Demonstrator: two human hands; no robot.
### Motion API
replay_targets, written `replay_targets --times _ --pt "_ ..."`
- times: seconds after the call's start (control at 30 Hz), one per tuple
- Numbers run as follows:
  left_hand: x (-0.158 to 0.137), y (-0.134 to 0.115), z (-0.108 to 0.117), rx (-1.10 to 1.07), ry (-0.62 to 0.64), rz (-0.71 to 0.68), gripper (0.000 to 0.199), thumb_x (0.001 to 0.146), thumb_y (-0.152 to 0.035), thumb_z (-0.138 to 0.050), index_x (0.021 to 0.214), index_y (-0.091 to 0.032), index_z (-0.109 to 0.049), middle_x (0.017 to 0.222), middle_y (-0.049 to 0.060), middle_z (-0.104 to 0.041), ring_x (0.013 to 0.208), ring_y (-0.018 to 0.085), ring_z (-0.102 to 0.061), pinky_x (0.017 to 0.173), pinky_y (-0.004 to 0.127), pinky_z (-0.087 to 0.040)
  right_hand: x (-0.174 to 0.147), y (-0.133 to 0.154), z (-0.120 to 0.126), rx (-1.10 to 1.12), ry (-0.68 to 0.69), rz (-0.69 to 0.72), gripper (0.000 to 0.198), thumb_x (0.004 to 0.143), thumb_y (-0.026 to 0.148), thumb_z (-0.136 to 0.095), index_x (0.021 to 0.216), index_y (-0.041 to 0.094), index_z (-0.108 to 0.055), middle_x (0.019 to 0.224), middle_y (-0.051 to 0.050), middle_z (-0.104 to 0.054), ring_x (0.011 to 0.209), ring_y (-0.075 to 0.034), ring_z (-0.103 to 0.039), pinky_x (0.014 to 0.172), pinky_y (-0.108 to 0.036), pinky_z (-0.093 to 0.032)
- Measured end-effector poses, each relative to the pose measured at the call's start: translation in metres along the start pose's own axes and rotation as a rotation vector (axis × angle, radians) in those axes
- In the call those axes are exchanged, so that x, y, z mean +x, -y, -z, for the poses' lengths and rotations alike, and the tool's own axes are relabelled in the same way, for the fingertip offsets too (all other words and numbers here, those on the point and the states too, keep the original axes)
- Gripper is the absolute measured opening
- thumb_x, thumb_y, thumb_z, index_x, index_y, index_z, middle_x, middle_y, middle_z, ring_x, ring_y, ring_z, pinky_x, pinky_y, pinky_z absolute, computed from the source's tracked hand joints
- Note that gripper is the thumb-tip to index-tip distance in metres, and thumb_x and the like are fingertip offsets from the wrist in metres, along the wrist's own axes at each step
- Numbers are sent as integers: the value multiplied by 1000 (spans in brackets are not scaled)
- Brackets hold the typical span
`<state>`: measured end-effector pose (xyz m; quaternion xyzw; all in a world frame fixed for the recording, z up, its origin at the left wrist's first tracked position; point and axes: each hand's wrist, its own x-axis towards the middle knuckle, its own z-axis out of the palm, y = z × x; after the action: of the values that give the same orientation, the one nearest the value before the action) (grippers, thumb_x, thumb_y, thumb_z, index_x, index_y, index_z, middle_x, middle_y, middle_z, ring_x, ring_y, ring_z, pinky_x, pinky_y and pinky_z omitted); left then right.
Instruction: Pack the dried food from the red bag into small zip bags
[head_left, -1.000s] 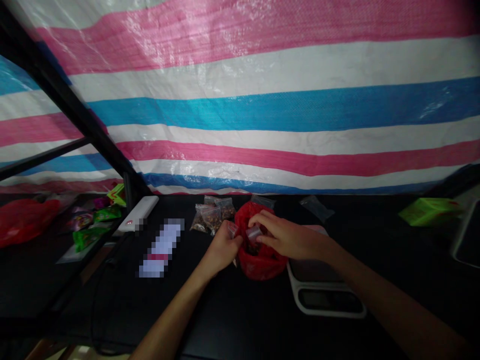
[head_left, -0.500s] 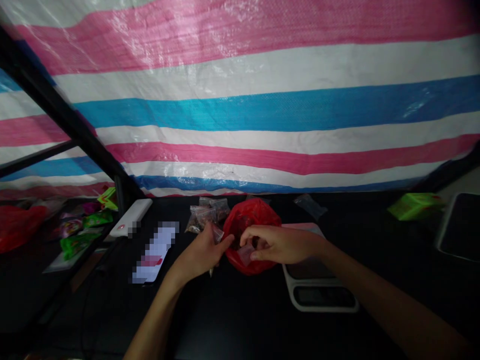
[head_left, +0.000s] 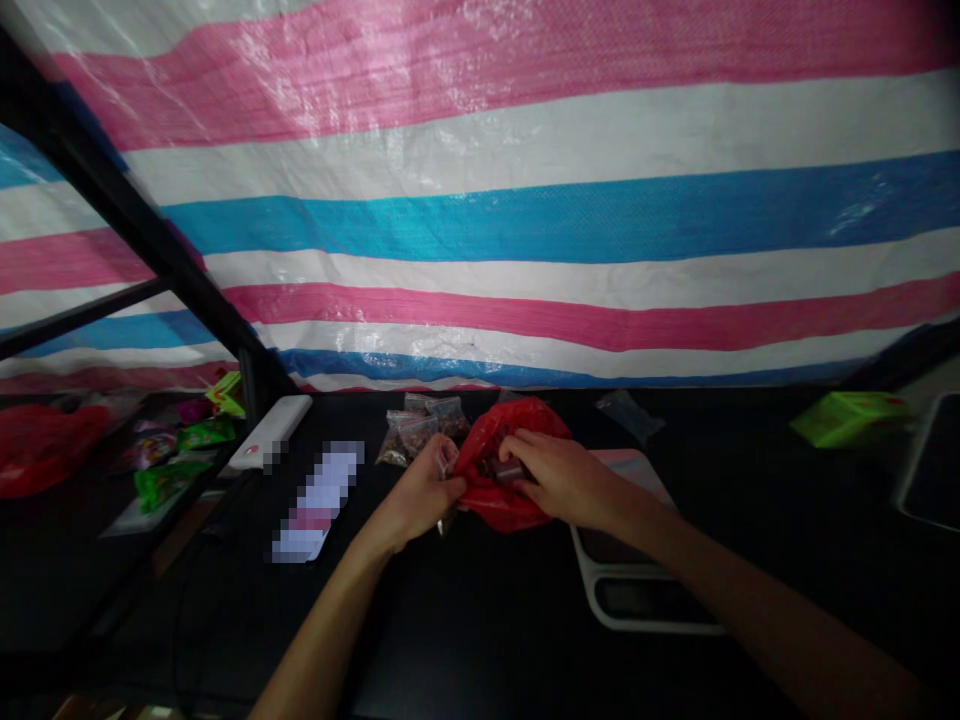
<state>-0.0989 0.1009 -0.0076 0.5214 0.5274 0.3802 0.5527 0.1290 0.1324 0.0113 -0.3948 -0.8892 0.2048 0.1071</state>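
Observation:
A red plastic bag [head_left: 517, 515] lies open on the black table, its mouth facing up. On its left side my left hand [head_left: 424, 492] is closed around a small clear zip bag [head_left: 445, 458], with the thumb against the red bag's rim. My right hand [head_left: 570, 480] reaches into the mouth from the right, fingers curled on a small translucent plastic piece [head_left: 508, 470] whose kind I cannot make out. The red bag's contents look dark and are mostly hidden. Just behind my left hand sit several filled zip bags [head_left: 416, 430] with brownish contents.
A white kitchen scale [head_left: 600, 600] lies partly under my right forearm. Left are a phone [head_left: 319, 505] and a white power strip [head_left: 274, 430]. A flat clear bag [head_left: 630, 415] and a yellow-green box [head_left: 851, 418] lie toward the back right. Striped sheeting [head_left: 525, 230] hangs behind.
My right hand has moved deeper into the red bag, taking the translucent piece inward. My left hand has come up against the rim, and the bag's mouth has narrowed. The view has shifted slightly.

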Motion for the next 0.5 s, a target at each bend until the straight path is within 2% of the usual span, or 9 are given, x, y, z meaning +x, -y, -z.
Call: replay_targets --times 0.13,0.23,0.43,0.5 --pt "1 -3 -8 -72 -63 6 24 67 -10 -58 85 -21 -46 67 -8 -52 51 6 -45 48 16 -35 2 3 -4 -78 9 -12 25 91 16 -62 115 21 -65 121 -10 -69 108 -25 -67 87 -33 -48" --pt "2 -3 -12 -124 -82 18 24 66 -12 -59 83 -21 -45 66 -8 -51 50 6 -44 49 16 -35 3 2 -9 -88 7 -12 25 90 19 -64 115 20 -67 119 -10 -70 110 -27 -67 90 -35 -48" --pt "6 1 -17 -193 -155 5 24 63 -13 -60 81 -21 -46 66 -8 -49 52 7 -45 49 17 -35 4 1 -11 -88 -17 -12 27 88 21 -66 114 20 -68 115 -9 -73 106 -27 -69 87 -35 -49" --pt "7 4 -18 -179 -140 8 22 64 -13 -60 81 -20 -47 67 -7 -50 54 7 -46 51 17 -36 4 3 -10 -101 -21 -26 25 87 22 -67 112 20 -68 115 -10 -73 106 -27 -69 87 -35 -49"
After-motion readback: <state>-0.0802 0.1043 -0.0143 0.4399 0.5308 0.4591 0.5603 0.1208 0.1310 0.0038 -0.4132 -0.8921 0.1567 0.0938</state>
